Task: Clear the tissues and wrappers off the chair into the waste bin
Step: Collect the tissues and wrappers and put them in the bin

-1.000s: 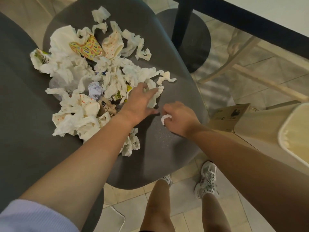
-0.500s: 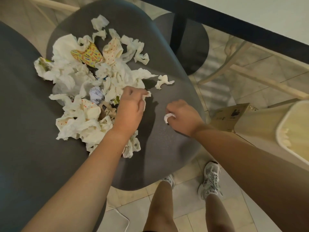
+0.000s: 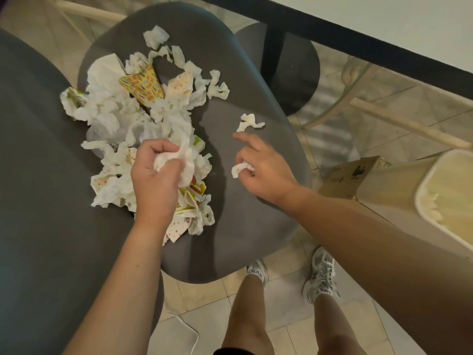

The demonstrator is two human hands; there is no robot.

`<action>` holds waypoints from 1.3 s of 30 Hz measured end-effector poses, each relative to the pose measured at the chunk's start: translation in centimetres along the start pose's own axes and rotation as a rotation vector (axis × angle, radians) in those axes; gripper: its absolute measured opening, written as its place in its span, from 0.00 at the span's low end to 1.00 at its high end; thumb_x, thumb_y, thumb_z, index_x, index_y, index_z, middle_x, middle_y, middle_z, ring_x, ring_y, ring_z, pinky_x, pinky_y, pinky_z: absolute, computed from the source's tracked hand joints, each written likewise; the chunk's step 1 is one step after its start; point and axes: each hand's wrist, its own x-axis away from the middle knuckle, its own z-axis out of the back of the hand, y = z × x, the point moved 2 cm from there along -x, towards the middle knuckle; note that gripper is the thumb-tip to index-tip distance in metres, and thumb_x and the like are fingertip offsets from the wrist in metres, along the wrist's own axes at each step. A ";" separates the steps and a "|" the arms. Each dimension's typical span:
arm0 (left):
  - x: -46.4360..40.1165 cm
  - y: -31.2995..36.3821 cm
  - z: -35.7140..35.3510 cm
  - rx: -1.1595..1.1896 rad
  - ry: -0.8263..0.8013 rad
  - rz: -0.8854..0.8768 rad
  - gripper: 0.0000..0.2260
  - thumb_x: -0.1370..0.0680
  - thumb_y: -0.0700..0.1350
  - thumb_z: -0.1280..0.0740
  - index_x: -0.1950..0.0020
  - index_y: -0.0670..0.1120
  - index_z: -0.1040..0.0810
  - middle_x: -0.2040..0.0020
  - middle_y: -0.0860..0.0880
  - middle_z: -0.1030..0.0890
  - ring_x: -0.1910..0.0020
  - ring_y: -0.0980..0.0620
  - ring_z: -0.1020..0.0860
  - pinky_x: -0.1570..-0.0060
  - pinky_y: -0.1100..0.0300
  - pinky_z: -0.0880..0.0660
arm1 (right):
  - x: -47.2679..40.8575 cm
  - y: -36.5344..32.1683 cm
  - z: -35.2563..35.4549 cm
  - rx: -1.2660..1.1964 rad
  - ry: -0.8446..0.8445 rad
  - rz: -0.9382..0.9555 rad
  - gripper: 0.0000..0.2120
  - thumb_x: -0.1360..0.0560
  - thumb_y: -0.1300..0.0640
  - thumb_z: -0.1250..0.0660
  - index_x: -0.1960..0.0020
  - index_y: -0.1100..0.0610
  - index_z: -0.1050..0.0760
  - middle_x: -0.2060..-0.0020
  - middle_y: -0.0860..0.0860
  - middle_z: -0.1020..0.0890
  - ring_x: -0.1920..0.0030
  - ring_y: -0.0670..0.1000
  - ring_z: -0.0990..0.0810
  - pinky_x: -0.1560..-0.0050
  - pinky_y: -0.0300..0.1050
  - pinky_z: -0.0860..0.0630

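Left hand [image 3: 156,180] fisted on a tissue wad [image 3: 176,160] over the chair [image 3: 245,221] pile, right hand [image 3: 258,165] pinching a scrap [image 3: 239,169]: grab the stray tissue [image 3: 249,121] nearby, then dump both in the waste bin [image 3: 425,198] at right.

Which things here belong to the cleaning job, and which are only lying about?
Belong to the job:
- pile of tissues and wrappers on the chair
- loose tissue scrap
- tissue wad in the left hand
- small tissue in the right hand
- waste bin

Only lying about:
- cardboard box
- table
- second chair
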 end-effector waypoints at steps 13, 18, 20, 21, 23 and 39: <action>0.3 0.7 -2.1 0.226 -0.522 0.203 0.12 0.45 0.32 0.44 0.75 0.47 0.25 0.73 0.50 0.25 0.74 0.51 0.31 0.73 0.65 0.35 | 0.1 -1.0 -2.0 0.059 -0.125 0.259 0.09 0.31 0.61 0.34 0.52 0.57 0.18 0.31 0.51 0.31 0.41 0.56 0.27 0.53 0.54 0.22; -0.9 1.4 -1.3 0.299 -0.275 0.105 0.13 0.44 0.33 0.43 0.73 0.48 0.25 0.71 0.50 0.26 0.70 0.52 0.31 0.72 0.62 0.37 | 1.1 0.0 -2.2 0.031 -0.053 0.206 0.08 0.34 0.65 0.37 0.59 0.60 0.21 0.63 0.56 0.24 0.55 0.53 0.32 0.64 0.52 0.24; -1.4 1.6 -0.4 0.194 -0.073 0.000 0.12 0.40 0.34 0.41 0.69 0.50 0.25 0.68 0.53 0.26 0.67 0.56 0.29 0.68 0.62 0.34 | 1.6 0.3 -2.2 0.024 -0.006 0.192 0.07 0.35 0.66 0.36 0.60 0.60 0.21 0.65 0.56 0.25 0.53 0.54 0.33 0.60 0.50 0.25; -1.6 1.7 -0.1 0.109 0.019 -0.070 0.12 0.38 0.33 0.39 0.67 0.51 0.26 0.66 0.54 0.26 0.65 0.59 0.29 0.65 0.64 0.32 | 1.9 0.4 -2.1 0.006 0.018 0.183 0.07 0.34 0.66 0.37 0.59 0.60 0.21 0.65 0.56 0.26 0.52 0.54 0.33 0.57 0.48 0.27; -1.8 2.1 0.2 -0.071 0.134 -0.253 0.14 0.34 0.33 0.37 0.64 0.54 0.27 0.60 0.54 0.27 0.59 0.62 0.27 0.54 0.66 0.30 | 2.3 0.2 -1.8 -0.075 0.048 0.140 0.07 0.33 0.64 0.39 0.59 0.60 0.22 0.65 0.54 0.28 0.54 0.53 0.33 0.57 0.46 0.30; -0.3 -7.6 -7.7 -0.793 -0.678 -0.347 0.22 0.30 0.40 0.28 0.38 0.42 0.28 0.33 0.42 0.33 0.34 0.43 0.37 0.36 0.61 0.42 | 1.8 2.3 -4.4 0.487 -0.323 -0.222 0.32 0.26 0.48 0.40 0.27 0.58 0.47 0.33 0.55 0.41 0.35 0.58 0.40 0.36 0.54 0.35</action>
